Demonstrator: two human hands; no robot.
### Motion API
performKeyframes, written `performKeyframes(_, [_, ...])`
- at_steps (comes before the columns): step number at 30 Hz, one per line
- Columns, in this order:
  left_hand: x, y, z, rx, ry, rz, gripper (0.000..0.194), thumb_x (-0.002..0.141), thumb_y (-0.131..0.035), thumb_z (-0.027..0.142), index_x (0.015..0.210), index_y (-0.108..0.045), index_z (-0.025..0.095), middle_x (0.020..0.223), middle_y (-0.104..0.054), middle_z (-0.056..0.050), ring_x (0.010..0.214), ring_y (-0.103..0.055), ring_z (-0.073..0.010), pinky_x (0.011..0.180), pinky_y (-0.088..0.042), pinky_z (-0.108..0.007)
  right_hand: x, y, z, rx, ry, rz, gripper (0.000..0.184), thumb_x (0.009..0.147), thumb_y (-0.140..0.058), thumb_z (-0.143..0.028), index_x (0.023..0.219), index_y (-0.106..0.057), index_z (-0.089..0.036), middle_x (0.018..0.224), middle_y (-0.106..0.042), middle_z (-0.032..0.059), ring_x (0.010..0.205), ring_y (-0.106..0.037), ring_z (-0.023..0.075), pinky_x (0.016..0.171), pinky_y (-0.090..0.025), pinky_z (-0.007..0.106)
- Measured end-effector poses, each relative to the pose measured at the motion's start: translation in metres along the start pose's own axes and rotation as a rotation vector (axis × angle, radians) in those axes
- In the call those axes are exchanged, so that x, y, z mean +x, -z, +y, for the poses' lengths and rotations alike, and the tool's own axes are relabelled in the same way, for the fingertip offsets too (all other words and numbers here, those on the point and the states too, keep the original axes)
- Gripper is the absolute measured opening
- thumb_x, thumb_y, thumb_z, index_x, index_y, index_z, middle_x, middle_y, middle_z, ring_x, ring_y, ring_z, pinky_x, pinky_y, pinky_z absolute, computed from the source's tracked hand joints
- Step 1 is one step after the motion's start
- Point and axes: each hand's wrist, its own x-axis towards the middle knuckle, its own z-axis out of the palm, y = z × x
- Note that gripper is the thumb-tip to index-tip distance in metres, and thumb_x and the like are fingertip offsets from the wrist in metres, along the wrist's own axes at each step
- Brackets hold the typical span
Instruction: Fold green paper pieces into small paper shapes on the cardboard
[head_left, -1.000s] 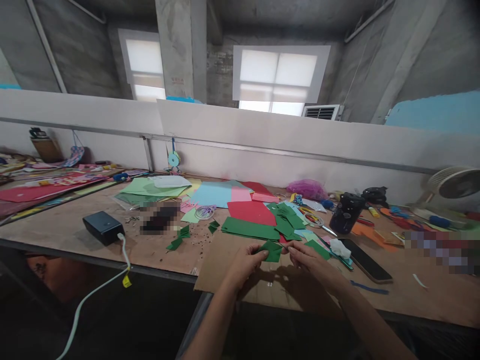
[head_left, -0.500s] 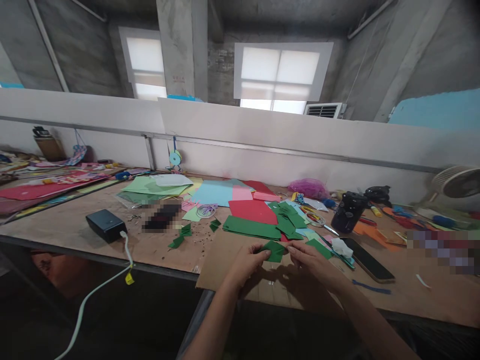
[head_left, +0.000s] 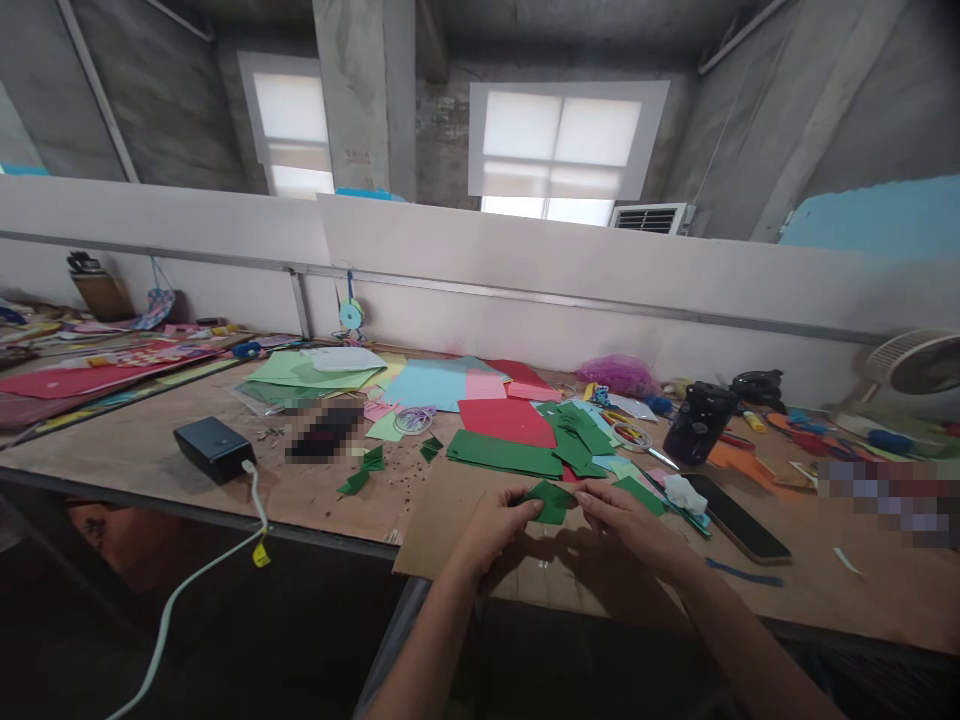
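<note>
Green paper (head_left: 551, 505) is pinched in the left hand (head_left: 496, 522), just above a cardboard sheet (head_left: 431, 522); the right hand (head_left: 616, 518) has its fingertips together at the paper's right corner, though I can't tell what they grip. Beyond lie green strips (head_left: 502, 456) and red paper (head_left: 504, 423).

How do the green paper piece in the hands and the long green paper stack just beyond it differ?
Size: the green paper piece is small; the long green paper stack is much longer.
Pose: the green paper piece is held up by the left hand, with the right hand at its edge; the long green paper stack lies flat.
Both share a similar green.
</note>
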Motion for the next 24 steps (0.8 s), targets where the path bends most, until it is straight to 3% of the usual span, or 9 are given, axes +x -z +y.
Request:
performKeyframes(9, [0.003, 0.001, -0.006, -0.069, 0.013, -0.034, 0.031, 0.068, -0.069, 0.037, 0.088, -0.073, 0.013, 0.053, -0.05, 0.002, 0.046, -0.038, -0.0077, 0.046, -0.027, -0.021, 0.0, 0.001, -0.002, -0.042, 0.012, 0.008, 0.032, 0.091, -0.045, -0.046, 0.084, -0.064, -0.022, 0.073, -0.056, 0.0005, 0.063, -0.048, 0.0146, 0.058, -0.038, 0.025])
performKeyframes(14, [0.007, 0.004, -0.012, -0.033, -0.011, -0.023, 0.033, 0.069, -0.068, 0.039, 0.089, -0.072, 0.012, 0.053, -0.047, 0.002, 0.045, -0.035, -0.0068, 0.044, -0.022, -0.021, 0.0, 0.0, -0.004, -0.013, 0.003, 0.017, 0.034, 0.09, -0.045, -0.048, 0.083, -0.063, -0.02, 0.072, -0.054, -0.0007, 0.061, -0.045, 0.013, 0.056, -0.035, 0.024])
performKeyframes(18, [0.009, 0.008, -0.014, 0.042, 0.016, -0.018, 0.033, 0.071, -0.066, 0.042, 0.089, -0.07, 0.014, 0.052, -0.041, 0.006, 0.043, -0.032, -0.0055, 0.043, -0.017, -0.021, 0.001, -0.001, -0.003, 0.097, -0.068, 0.051, 0.035, 0.088, -0.047, -0.053, 0.084, -0.061, -0.02, 0.062, -0.048, -0.0029, 0.056, -0.042, 0.0125, 0.053, -0.034, 0.023])
performKeyframes(21, [0.01, 0.008, -0.014, 0.052, 0.027, -0.024, 0.032, 0.071, -0.066, 0.042, 0.086, -0.068, 0.014, 0.052, -0.04, 0.006, 0.042, -0.033, -0.0053, 0.043, -0.018, -0.021, 0.003, -0.004, -0.004, 0.224, -0.149, 0.053, 0.039, 0.085, -0.048, -0.057, 0.091, -0.061, -0.02, 0.063, -0.051, -0.0027, 0.052, -0.04, 0.0115, 0.049, -0.031, 0.023])
performKeyframes(24, [0.01, 0.008, -0.015, 0.063, 0.012, -0.029, 0.028, 0.072, -0.064, 0.04, 0.085, -0.067, 0.014, 0.052, -0.042, 0.006, 0.042, -0.035, -0.0055, 0.043, -0.02, -0.021, 0.005, -0.009, -0.009, 0.263, -0.139, 0.059, 0.036, 0.078, -0.06, -0.054, 0.09, -0.063, -0.02, 0.065, -0.054, -0.0022, 0.054, -0.044, 0.0115, 0.05, -0.032, 0.023])
